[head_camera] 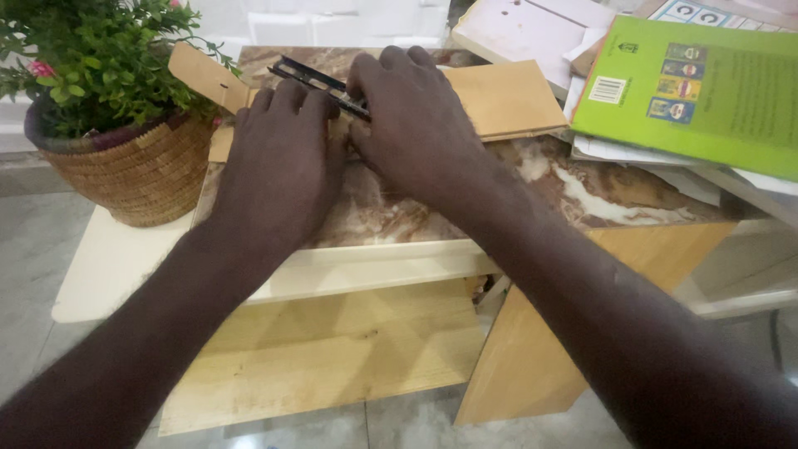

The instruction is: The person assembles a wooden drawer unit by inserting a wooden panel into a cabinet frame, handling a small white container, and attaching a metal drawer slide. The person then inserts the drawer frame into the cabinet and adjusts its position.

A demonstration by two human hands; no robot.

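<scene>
My left hand point(278, 166) lies flat, fingers together, pressing on a tan cardboard sheet point(507, 98) that rests on a brown marble-patterned tabletop point(582, 187). My right hand point(411, 116) sits just to its right, fingers curled over a thin black slotted strip point(309, 77) that lies diagonally across the cardboard. The strip's near end is hidden under my right fingers. A folded cardboard flap point(204, 76) sticks up at the sheet's far left corner.
A woven basket point(137, 175) holding a green plant with pink flowers point(91, 58) stands at the left on a cream shelf point(108, 266). A green book point(698, 91) lies on stacked papers at the right. Wooden boards point(332, 349) lean below the table.
</scene>
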